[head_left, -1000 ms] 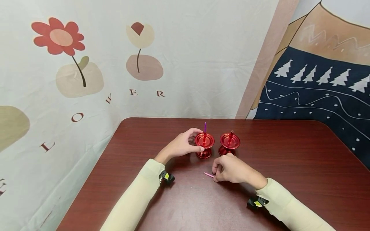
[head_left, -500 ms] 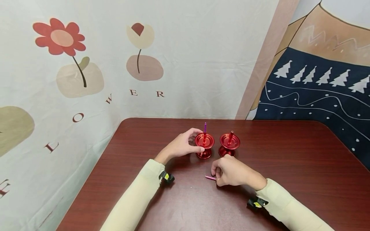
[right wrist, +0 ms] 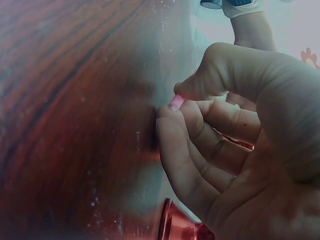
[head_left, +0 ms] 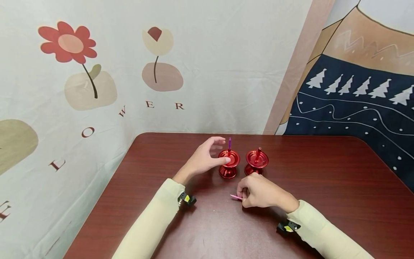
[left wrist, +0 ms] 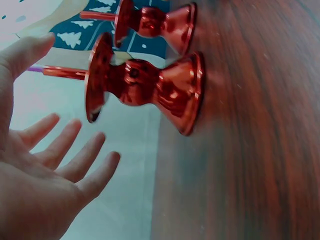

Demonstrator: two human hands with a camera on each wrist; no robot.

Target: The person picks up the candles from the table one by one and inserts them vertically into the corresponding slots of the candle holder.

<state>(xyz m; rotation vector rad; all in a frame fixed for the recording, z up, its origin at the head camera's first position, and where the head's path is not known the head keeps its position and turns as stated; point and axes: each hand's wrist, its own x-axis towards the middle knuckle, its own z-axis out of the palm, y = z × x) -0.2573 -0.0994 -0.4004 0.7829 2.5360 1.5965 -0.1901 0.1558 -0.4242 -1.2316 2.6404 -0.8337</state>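
Observation:
Two shiny red candle holders stand upright side by side. In the left candle holder [head_left: 228,172] a thin purple candle [head_left: 230,143] points straight up. On the right candle holder [head_left: 253,169] only its red central tube [head_left: 258,152] rises from the dish. Beside the left holder, my left hand [head_left: 203,156] has its thumb and fingers spread; the left wrist view shows a gap between them and the stem [left wrist: 135,82]. Between thumb and index finger, my right hand [head_left: 262,190] pinches a thin pink candle [head_left: 236,196] low over the table in front of the holders. The fingers hide part of that candle.
The reddish-brown wooden table [head_left: 310,172] ends at a back edge just behind the holders. Behind it hangs a pale cloth [head_left: 220,72] with flower prints, and a dark blue one [head_left: 343,108] with trees. Each wrist wears a small black camera [head_left: 187,198].
My left hand has let go of the left holder, its fingers spreading and rising. My right hand has shifted slightly, keeping its pinch on the pink candle, whose angle has altered a little.

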